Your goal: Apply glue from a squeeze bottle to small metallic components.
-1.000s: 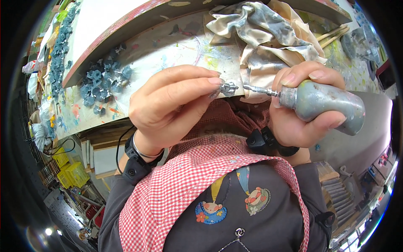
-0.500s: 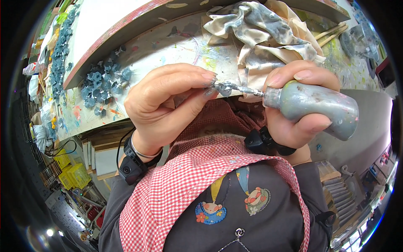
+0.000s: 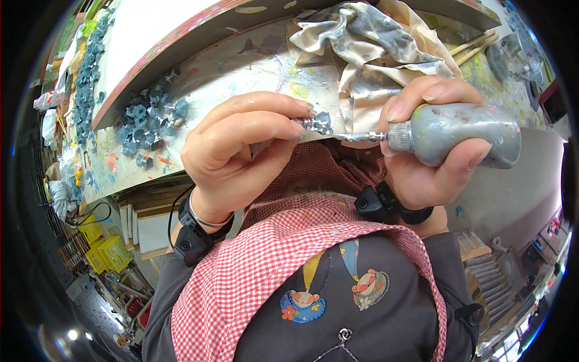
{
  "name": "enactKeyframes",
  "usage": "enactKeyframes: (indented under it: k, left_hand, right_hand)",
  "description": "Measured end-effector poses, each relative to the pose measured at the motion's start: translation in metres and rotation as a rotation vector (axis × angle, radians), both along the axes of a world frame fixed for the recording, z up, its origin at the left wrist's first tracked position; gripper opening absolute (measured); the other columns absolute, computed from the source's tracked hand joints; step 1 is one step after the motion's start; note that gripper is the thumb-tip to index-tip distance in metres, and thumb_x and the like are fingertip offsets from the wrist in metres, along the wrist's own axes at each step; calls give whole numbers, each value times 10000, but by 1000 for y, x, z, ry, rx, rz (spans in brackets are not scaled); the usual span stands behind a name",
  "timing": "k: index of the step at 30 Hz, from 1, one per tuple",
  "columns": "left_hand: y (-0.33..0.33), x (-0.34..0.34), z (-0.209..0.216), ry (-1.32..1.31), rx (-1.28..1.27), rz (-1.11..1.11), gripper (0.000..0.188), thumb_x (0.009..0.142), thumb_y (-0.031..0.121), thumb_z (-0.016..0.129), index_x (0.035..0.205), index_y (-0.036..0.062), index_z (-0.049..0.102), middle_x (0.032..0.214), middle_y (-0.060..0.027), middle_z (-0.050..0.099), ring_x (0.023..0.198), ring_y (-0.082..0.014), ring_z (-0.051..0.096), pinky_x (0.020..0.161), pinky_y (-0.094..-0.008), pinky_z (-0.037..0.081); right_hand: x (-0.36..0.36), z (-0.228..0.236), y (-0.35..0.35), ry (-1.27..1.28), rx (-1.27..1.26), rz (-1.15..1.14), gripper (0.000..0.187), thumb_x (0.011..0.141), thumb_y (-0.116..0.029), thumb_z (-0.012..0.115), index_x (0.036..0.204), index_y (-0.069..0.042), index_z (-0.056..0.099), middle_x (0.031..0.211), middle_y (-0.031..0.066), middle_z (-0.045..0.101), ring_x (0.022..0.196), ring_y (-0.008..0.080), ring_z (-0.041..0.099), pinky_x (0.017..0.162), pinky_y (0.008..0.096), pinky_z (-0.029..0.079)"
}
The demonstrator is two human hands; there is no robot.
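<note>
Between the thumb and fingers of my left hand [image 3: 241,142] is a small blue-grey flower-shaped piece [image 3: 322,123] with a silvery part at the fingertips. My right hand [image 3: 422,157] is wrapped round a squeeze bottle [image 3: 464,134] of grey paint, lying nearly level with its collar to the left. From the collar a thin metal nozzle [image 3: 360,137], smeared with grey, points at the piece. Its tip lies just below and right of the piece, a small gap apart. A heap of similar blue-grey pieces [image 3: 148,117] lies on the paint-spotted table left of my left hand.
A paint-stained cloth [image 3: 368,45] lies crumpled beyond my hands. Wooden sticks [image 3: 479,48] rest to its right. A long board edge [image 3: 181,51] crosses the table at the back. More blue-grey pieces [image 3: 84,96] line the far left. Yellow crates [image 3: 108,253] stand below, left.
The nozzle has drawn away from the piece as my right hand shifted slightly right with the bottle. The piece has turned in my left fingers and shows its flower end.
</note>
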State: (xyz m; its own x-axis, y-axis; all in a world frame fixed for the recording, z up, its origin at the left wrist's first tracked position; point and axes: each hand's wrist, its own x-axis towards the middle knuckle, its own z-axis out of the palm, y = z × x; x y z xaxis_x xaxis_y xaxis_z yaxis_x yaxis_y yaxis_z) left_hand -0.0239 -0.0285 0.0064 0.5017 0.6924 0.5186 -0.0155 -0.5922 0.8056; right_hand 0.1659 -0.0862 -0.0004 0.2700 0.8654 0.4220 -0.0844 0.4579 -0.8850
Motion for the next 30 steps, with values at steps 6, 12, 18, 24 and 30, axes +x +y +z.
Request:
enactKeyframes:
  k: [6,12,18,24,30]
  left_hand:
    - [2,-1,1,23,64,-29,240,608,-148,611,796,2,609,851,-135,629,776,-202,619,648,-245,479]
    - [3,-1,1,39,107,-30,242,605,-148,614,794,3,612,849,-131,630,777,-204,621,647,-252,486]
    - [3,-1,1,42,116,-31,241,610,-143,613,804,1,618,847,-130,630,771,-206,622,645,-247,489]
    - [3,-1,2,91,188,-27,239,613,-134,621,815,-5,622,844,-133,628,756,-216,624,641,-258,496]
    - [0,0,5,138,187,-14,252,591,-144,634,797,-2,608,848,-162,634,784,-222,625,682,-273,491]
  right_hand:
    - [-2,6,2,-73,-41,4,564,836,-558,408,986,-15,427,752,147,509,537,143,460,457,206,384]
    - [-5,8,2,-74,-74,-63,551,832,-543,430,982,-13,428,756,148,511,552,136,458,478,202,386]
    - [-5,1,3,-68,23,-30,557,832,-559,410,978,-21,420,745,146,507,543,148,453,470,210,388]
    - [-6,-2,0,16,53,-4,573,830,-577,399,979,-24,413,731,141,507,564,155,465,486,228,397]
    - [-4,2,3,-146,36,-52,573,831,-573,402,982,-21,416,743,146,517,573,157,471,494,230,400]
